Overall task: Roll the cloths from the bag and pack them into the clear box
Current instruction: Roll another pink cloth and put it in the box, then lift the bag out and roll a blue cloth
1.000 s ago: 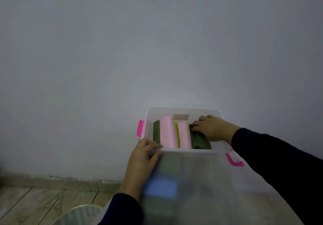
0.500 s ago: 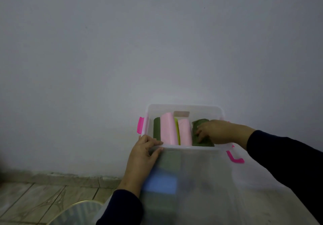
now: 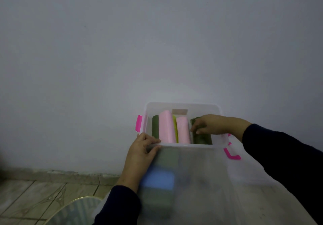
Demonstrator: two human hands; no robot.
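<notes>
The clear box (image 3: 181, 106) with pink latches is held up in front of me, tilted so its open top faces me. Inside stand several rolled cloths side by side: a dark green roll (image 3: 155, 127) at the left, a wide pink roll (image 3: 167, 127), a thin yellow-green one (image 3: 175, 128), a second pink roll (image 3: 183, 128) and a dark green roll (image 3: 201, 138) at the right. My right hand (image 3: 212, 124) reaches into the box and its fingers curl round the top of the right dark green roll. My left hand (image 3: 141, 150) grips the box's near left rim.
A plain grey wall fills the background. At the lower left lie pale floor tiles (image 3: 31, 200) and the gold-rimmed edge of a round glass table (image 3: 76, 207). A blue shape (image 3: 159, 181) shows blurred through the box's near wall.
My right hand has slid from the far right rim down onto the right green roll and now curls round its top. The box has shifted slightly. My left hand keeps its grip.
</notes>
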